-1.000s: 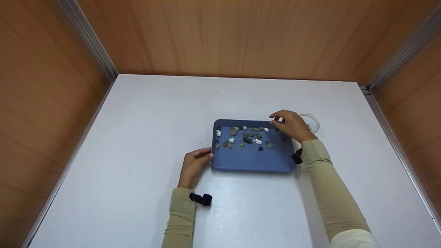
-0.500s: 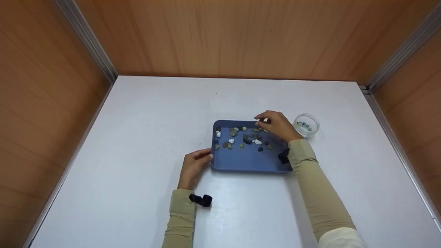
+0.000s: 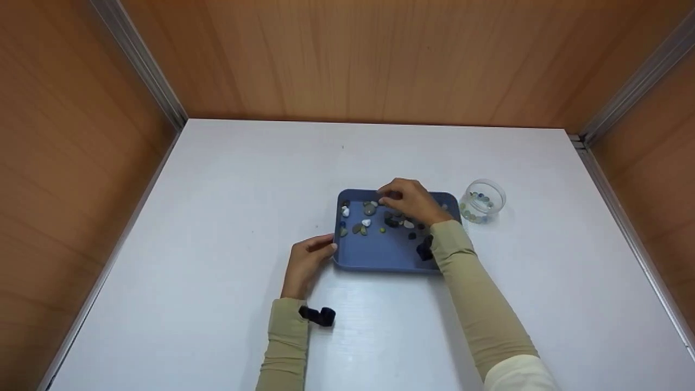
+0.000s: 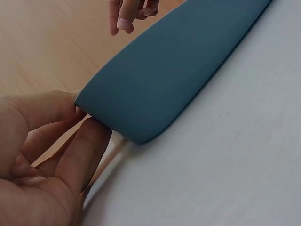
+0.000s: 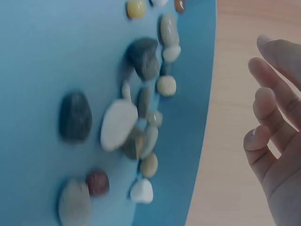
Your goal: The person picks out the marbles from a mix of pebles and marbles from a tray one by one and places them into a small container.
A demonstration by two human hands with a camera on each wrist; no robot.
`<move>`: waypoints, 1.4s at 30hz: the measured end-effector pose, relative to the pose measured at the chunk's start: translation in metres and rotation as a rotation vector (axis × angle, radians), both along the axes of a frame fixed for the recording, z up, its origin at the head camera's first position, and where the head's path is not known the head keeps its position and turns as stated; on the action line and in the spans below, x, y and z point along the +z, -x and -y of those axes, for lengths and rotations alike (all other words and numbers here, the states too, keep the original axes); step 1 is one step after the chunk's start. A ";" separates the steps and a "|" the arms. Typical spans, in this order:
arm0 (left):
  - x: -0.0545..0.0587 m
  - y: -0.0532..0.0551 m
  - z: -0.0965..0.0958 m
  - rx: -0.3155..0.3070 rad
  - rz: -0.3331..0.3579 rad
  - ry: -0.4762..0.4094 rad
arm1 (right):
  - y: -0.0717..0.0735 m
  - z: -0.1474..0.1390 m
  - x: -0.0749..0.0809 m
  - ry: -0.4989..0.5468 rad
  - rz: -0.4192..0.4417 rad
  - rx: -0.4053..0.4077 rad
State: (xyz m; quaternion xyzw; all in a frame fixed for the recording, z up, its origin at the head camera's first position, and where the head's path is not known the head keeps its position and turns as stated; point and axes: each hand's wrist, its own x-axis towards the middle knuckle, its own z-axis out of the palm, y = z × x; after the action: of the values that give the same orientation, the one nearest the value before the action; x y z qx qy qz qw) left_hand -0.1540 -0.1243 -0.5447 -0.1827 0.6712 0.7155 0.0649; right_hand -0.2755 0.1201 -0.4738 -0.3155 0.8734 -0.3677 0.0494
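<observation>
A blue rectangular tray [image 3: 374,255] lies on the white table with pebbles scattered over its far half. My left hand [image 3: 305,264] holds its left edge, thumb and fingers at the near-left corner in the left wrist view; the fingertips are partly hidden behind the tray wall [image 4: 160,80]. Over the tray's far rim hovers my right hand [image 3: 412,200], fingers bent loosely. Seen from the right wrist, its fingers [image 5: 268,101] have no object between them. Below lie grey and dark pebbles [image 5: 76,117], a white pebble [image 5: 119,125] and a yellow one [image 5: 136,8].
A clear round container [image 3: 483,201] with green and blue glass marbles stands right of the tray. Wooden panels [image 3: 374,65] close off the back and both sides of the table [image 3: 244,190].
My right hand has moved left from near the clear container, across the tray's far edge to about its middle. My left hand stays at the tray's left edge.
</observation>
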 end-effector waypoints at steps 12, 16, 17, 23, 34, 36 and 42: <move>-0.001 0.000 0.000 -0.003 0.002 0.019 | -0.001 0.027 -0.011 -0.077 0.077 0.017; -0.002 -0.001 0.001 -0.004 0.004 0.010 | -0.003 0.035 -0.015 -0.099 0.108 0.028; -0.002 -0.002 0.001 -0.005 0.003 0.008 | -0.004 0.037 -0.017 -0.110 0.110 0.027; -0.002 -0.003 0.000 -0.010 0.001 -0.008 | -0.006 0.047 -0.022 -0.157 0.147 0.015; -0.001 -0.002 0.000 -0.004 -0.012 -0.029 | -0.006 0.063 -0.025 -0.205 0.116 0.061; -0.001 -0.002 0.000 -0.005 -0.015 -0.027 | -0.006 0.065 -0.024 -0.219 0.114 0.068; -0.002 -0.001 0.000 -0.010 -0.017 -0.040 | -0.007 0.072 -0.026 -0.274 0.104 0.087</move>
State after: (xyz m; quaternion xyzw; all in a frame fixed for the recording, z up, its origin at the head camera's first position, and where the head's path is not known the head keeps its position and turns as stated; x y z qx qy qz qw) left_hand -0.1528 -0.1247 -0.5465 -0.1718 0.6583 0.7299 0.0661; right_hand -0.2681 0.0484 -0.4993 -0.3239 0.8972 -0.2582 0.1532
